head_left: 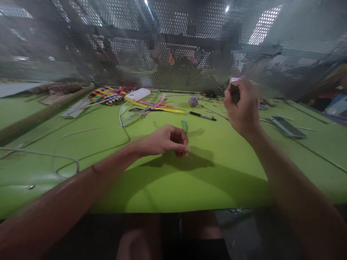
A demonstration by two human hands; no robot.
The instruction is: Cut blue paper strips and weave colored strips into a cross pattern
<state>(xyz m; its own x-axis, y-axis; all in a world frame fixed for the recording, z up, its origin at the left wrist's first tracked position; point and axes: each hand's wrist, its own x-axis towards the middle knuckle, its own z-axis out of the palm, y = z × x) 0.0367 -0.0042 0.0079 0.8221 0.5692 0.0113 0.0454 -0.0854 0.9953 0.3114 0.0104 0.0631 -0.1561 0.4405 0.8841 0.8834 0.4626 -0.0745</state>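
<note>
Teal strip was seen at one o'clock from the pinched left hand, any hold there or in the curled right hand at two being untellable, while strips at eleven were crossed but seemingly left unfinished.

And the right hand is a smear right now, so blurred there's no telling whether anything thin sits in that curl! Just behind its knuckles a pale screen-like thing peeks out, the rest blocked. Over to the left hand: whatever is in that pinch can't be read, and the blue-green strip beyond it vanishes behind the knuckles. Left of that hand, the white cord and wooden pole run off the edge. Dark scraps beyond and left of the right hand, too tiny to name! Far right of it, an arm-like shape, blurred and cropped.
</note>
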